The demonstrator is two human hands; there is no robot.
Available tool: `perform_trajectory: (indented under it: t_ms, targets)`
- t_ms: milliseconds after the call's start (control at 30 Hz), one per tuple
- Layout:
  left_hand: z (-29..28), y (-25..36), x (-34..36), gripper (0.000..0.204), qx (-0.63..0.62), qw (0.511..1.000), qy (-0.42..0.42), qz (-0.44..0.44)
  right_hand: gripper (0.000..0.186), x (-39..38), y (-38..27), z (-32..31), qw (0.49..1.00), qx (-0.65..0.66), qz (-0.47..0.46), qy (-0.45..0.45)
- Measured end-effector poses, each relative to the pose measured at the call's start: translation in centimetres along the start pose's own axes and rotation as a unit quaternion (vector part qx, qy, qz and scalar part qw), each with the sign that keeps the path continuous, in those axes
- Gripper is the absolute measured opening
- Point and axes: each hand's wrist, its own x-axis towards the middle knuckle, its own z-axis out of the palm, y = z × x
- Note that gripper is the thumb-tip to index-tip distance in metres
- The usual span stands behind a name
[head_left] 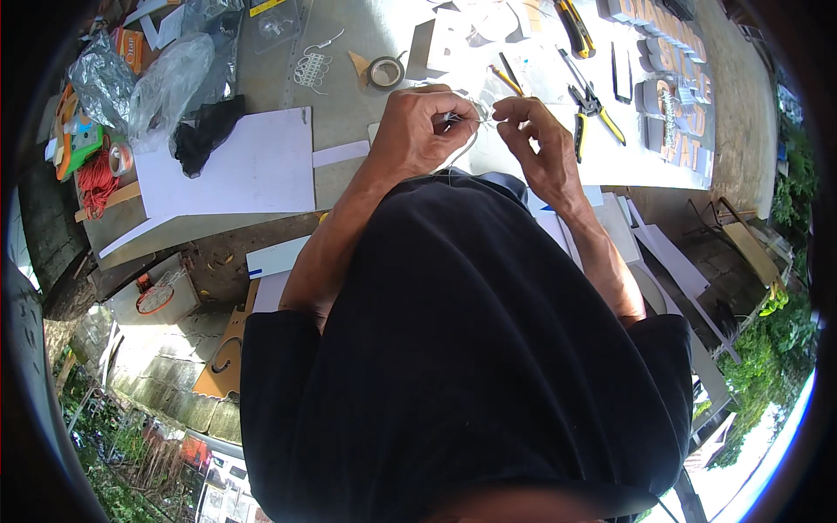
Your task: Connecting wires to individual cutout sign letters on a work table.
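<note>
Thin, pale wire (486,113) is strung between my two hands in front of my chest, over the table. My left hand (423,131) is closed, with thumb and forefinger pinching the wire. My right hand (538,144) is also closed at its fingertips, just right of the left one, on the other side of the wire. Glare and the fingers hide its exact shape. Beyond the hands lie a yellow-and-black pen-like tool (508,83) and a roll of dark tape (385,73). Pliers with yellow-and-black handles (591,106) rest to the right of my right hand.
A yellow-and-black utility knife (575,28) lies far right of centre. Several block letters (667,87) line the right edge. A bent white wire piece (311,68) lies left of the tape. White board (235,170), plastic bags (174,91) and red cord (102,183) occupy the left.
</note>
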Motion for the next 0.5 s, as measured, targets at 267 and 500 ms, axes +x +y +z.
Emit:
perform_trajectory:
  t_ms: [267, 500]
  targets:
    - [-0.4, 0.6, 0.1, 0.01, -0.053, 0.995, -0.058, -0.064, 0.029, 0.0, 0.3, -0.1, 0.93, -0.243, -0.273, 0.043]
    - [-0.2, 1.0, -0.2, 0.01, -0.073, 0.992, -0.061, -0.089, 0.03, -0.3, 0.6, -0.3, 0.895, -0.29, -0.337, 0.047]
